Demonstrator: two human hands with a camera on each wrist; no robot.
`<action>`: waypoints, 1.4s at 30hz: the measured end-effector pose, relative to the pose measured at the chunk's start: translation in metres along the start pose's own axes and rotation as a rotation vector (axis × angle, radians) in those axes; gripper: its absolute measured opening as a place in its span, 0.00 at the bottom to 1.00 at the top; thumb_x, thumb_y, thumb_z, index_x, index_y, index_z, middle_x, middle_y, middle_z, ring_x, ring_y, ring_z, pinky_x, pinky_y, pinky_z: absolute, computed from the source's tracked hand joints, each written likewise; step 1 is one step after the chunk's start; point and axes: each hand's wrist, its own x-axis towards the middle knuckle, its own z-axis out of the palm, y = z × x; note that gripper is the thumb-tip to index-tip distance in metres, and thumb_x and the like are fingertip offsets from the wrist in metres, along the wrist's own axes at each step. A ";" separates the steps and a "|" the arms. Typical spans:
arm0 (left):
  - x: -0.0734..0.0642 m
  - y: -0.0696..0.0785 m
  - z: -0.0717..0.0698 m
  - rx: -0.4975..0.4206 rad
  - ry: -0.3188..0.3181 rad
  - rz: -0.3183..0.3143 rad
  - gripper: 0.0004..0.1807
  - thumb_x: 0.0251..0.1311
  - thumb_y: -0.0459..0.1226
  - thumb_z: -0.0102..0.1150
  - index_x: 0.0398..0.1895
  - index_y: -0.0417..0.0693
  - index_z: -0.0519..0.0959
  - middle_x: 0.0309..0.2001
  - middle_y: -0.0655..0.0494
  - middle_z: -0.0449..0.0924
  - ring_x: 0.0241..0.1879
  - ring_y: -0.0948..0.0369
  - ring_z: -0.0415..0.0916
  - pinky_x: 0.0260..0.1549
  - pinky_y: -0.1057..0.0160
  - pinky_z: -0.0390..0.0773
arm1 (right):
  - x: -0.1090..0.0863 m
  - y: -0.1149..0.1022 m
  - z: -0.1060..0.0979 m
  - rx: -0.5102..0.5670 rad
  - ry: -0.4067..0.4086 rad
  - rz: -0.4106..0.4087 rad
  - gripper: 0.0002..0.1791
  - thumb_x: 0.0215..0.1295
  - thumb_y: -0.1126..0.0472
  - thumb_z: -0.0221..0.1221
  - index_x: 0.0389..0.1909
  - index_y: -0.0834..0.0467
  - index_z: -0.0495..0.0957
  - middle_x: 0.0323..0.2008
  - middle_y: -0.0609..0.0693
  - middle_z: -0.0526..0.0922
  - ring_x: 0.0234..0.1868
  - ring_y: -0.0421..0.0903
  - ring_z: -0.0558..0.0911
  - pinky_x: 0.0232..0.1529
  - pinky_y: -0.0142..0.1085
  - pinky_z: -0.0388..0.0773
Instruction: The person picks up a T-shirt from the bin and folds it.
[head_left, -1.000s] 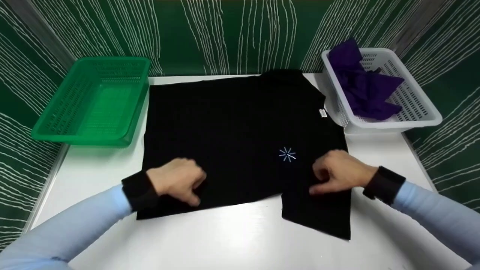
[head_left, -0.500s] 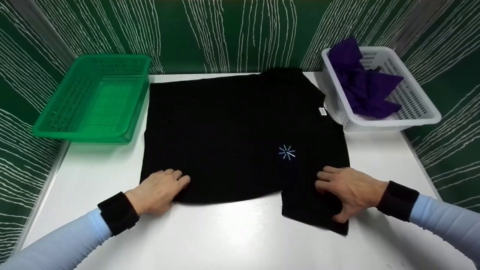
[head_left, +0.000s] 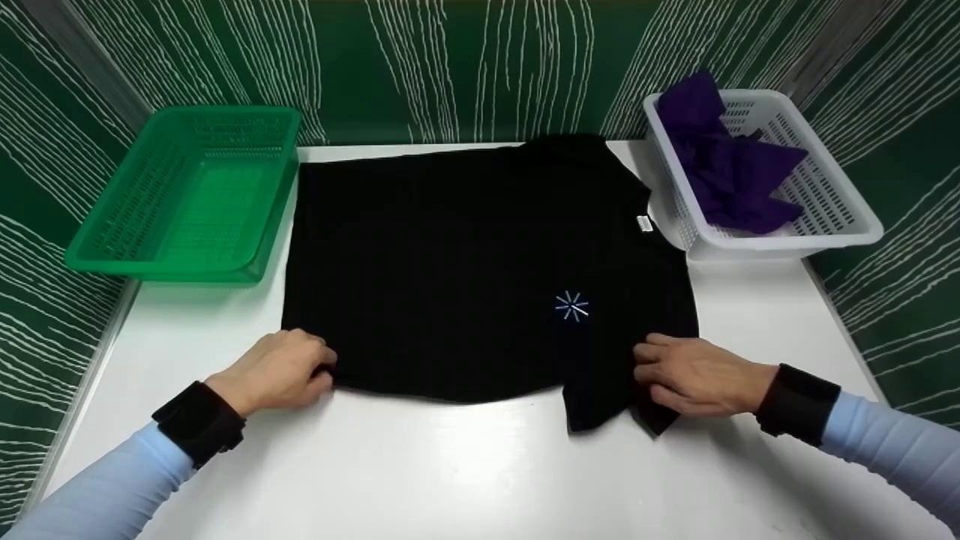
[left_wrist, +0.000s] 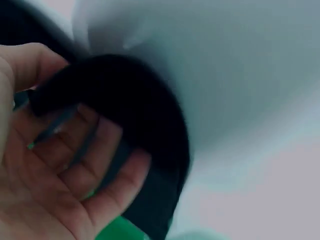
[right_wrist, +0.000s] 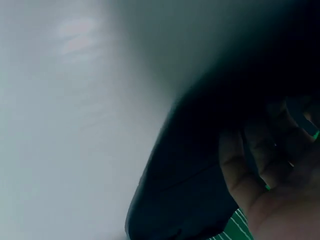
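Note:
A black T-shirt (head_left: 465, 262) lies spread on the white table, its neck with a white tag (head_left: 645, 223) toward the right and a small starburst print (head_left: 572, 306) on it. My left hand (head_left: 276, 373) pinches the shirt's near hem corner at the left; in the left wrist view the black cloth (left_wrist: 130, 95) runs between thumb and curled fingers. At the near right, my right hand (head_left: 694, 376) grips the near sleeve (head_left: 592, 409), whose edge is bunched and partly folded. The right wrist view has dark cloth (right_wrist: 185, 175) against those fingers, the thumb mostly out of sight.
A green basket (head_left: 259, 251) with nothing in it stands at the back left. At the back right, a white basket (head_left: 795, 244) holds crumpled purple cloth (head_left: 739, 176). Green walls with white streaks close off the back and sides of the table (head_left: 450, 480).
My left hand has moved left to the hem corner and taken hold of it. My right hand has shifted slightly right and down and gathered the sleeve, whose end has drawn up.

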 end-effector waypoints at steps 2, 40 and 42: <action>-0.002 -0.002 -0.004 0.003 0.051 0.008 0.07 0.60 0.33 0.66 0.25 0.52 0.83 0.25 0.58 0.83 0.23 0.61 0.76 0.23 0.57 0.78 | 0.000 -0.002 -0.003 0.071 0.005 0.015 0.10 0.64 0.64 0.65 0.30 0.47 0.75 0.32 0.38 0.68 0.35 0.35 0.63 0.35 0.26 0.62; 0.094 -0.040 -0.091 0.289 0.132 -0.294 0.10 0.61 0.23 0.59 0.23 0.36 0.80 0.26 0.34 0.82 0.27 0.37 0.84 0.20 0.38 0.83 | 0.082 0.117 -0.106 -0.254 -0.071 0.623 0.17 0.73 0.57 0.58 0.23 0.54 0.71 0.23 0.54 0.78 0.24 0.60 0.81 0.27 0.63 0.78; 0.109 -0.045 -0.092 0.330 0.085 -0.332 0.11 0.64 0.23 0.58 0.23 0.35 0.81 0.27 0.34 0.83 0.28 0.39 0.85 0.22 0.40 0.85 | 0.091 0.130 -0.104 -0.273 -0.056 0.638 0.17 0.73 0.56 0.57 0.23 0.56 0.71 0.22 0.57 0.78 0.23 0.63 0.81 0.27 0.66 0.78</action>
